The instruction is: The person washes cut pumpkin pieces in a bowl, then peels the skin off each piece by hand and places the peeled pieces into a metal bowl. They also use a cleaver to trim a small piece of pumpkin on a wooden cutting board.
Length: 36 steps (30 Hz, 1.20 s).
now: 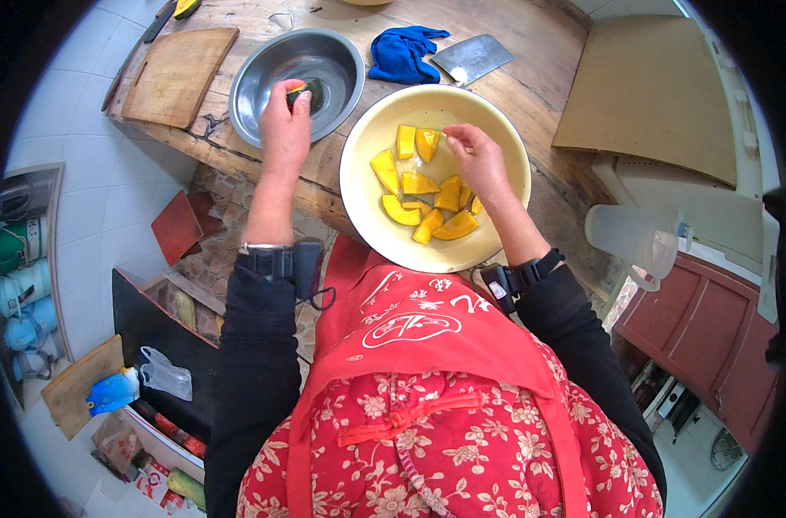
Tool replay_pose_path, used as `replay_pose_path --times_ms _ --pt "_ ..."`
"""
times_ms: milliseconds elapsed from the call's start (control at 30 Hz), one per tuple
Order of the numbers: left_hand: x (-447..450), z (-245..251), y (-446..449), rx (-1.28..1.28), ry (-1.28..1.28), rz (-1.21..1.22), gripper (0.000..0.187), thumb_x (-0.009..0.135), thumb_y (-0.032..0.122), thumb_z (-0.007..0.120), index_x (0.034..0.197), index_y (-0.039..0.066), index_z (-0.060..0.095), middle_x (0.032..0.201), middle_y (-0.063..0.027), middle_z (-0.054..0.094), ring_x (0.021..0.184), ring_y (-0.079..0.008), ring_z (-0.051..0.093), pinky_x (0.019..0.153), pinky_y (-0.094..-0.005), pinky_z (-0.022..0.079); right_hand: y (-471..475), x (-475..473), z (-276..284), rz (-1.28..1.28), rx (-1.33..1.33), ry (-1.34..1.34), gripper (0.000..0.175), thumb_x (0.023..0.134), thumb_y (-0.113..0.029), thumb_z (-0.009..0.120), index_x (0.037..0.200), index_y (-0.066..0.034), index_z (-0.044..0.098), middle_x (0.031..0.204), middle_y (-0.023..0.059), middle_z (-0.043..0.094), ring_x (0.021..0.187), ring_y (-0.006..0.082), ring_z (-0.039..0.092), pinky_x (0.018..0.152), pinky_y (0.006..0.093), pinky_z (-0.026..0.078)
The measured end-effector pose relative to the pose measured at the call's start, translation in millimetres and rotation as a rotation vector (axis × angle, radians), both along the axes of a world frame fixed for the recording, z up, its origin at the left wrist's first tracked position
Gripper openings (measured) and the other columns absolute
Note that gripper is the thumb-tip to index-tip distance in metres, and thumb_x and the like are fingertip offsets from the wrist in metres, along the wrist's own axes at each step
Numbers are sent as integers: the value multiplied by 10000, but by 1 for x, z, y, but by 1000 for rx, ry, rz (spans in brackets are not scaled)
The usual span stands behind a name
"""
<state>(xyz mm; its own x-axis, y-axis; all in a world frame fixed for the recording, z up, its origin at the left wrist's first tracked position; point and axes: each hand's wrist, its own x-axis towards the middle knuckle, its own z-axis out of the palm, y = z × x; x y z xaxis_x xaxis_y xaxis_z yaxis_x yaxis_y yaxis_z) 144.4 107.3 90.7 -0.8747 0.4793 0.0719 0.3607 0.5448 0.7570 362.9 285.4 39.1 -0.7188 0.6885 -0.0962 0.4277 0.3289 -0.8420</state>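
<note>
My left hand (pixel 288 120) is over a grey metal basin (pixel 244 84), gripping a dark green-skinned pumpkin piece (pixel 296 96) with some orange flesh showing. To the right, a cream enamel basin (pixel 360 223) holds several cut yellow pumpkin pieces (pixel 419 183) in shallow water. My right hand (pixel 474 155) reaches over that basin from its right side, fingers curled. Its fingertips are beside a pumpkin wedge (pixel 427 144) at the upper part; whether they touch or hold anything is unclear. Part of the basin floor is hidden under this hand.
A cleaver (pixel 476 58) and a crumpled blue cloth (pixel 403 55) lie behind the basins on the wooden table (pixel 328 165). A wooden cutting board (pixel 179 78) is at the left. Cardboard (pixel 652 97) and a clear plastic jug (pixel 629 243) are at the right.
</note>
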Motion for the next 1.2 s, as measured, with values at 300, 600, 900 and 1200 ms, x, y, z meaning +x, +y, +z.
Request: replay_pose_path --times_ms 300,600,900,1200 --pt "4 -14 1 -124 790 -156 295 842 98 640 1130 67 584 1160 -110 555 1103 -308 511 942 -453 437 -10 -20 -12 216 386 -245 463 782 -89 699 1233 -118 603 1274 115 540 1202 309 490 1036 396 422" --pt "104 -55 60 -415 275 -506 398 810 141 680 1182 81 551 1076 -148 579 995 -340 616 827 -428 527 -12 -12 -15 223 413 -338 425 710 -77 735 1112 -108 600 1190 134 540 1124 338 514 965 416 458" --pt "90 -98 76 -273 175 -474 233 879 137 583 1098 58 600 968 -209 632 907 -365 645 817 -452 522 0 12 -31 53 81 -131 196 840 -164 725 946 -48 607 827 92 664 777 227 634 724 343 503" --pt "101 -62 60 335 -1321 -201 206 949 193 484 1097 79 572 826 -75 652 709 -153 616 603 -272 505 3 9 -10 -258 -638 71 285 985 -335 538 867 -85 608 657 -10 553 544 95 500 493 265 427"
